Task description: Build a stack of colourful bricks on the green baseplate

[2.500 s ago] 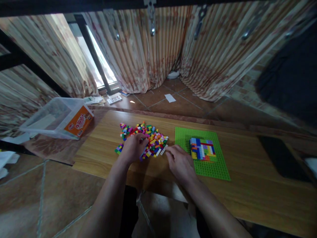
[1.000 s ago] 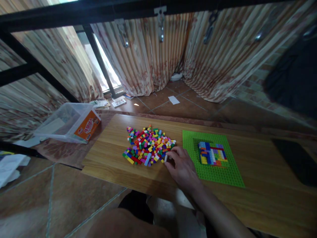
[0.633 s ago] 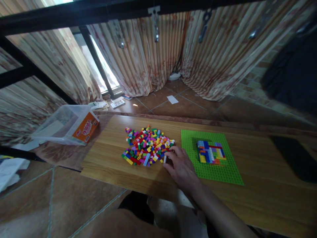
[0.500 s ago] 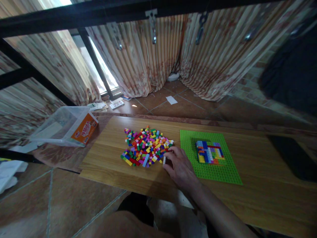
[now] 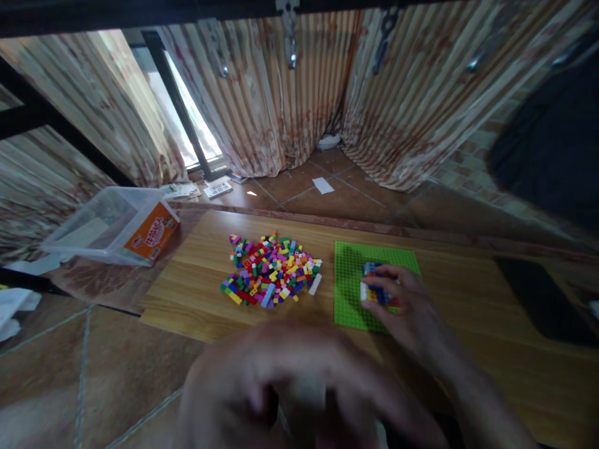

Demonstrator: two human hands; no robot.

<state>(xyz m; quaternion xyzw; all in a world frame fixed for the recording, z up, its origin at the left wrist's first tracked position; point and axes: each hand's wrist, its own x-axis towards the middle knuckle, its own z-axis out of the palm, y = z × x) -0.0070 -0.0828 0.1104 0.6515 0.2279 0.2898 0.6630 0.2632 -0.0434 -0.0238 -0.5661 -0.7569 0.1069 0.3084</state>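
Note:
My right hand (image 5: 405,296) is over the brick build on the green baseplate (image 5: 345,305). Between its thumb and fingertips is a white toy brick (image 5: 364,291), at the left edge of the build. Blue, orange and yellow bricks of the build (image 5: 372,269) show beside the fingers; its right part is hidden under the hand. My left hand (image 5: 281,368) looms large and blurred in the near foreground, apart from the bricks. Its fingers bend downward, and whether they hold anything cannot be made out.
A pile of many-coloured loose bricks (image 5: 274,271) lies on the wooden table (image 5: 187,280), with a long white brick (image 5: 315,284) at its right edge. Farther right lies a dark flat object (image 5: 543,299). A clear plastic box (image 5: 107,218) with an orange label stands left of the table.
My right hand has moved right, from the pile to the build, with a white brick in its fingers. My left hand has come into the foreground. The view has tilted slightly down.

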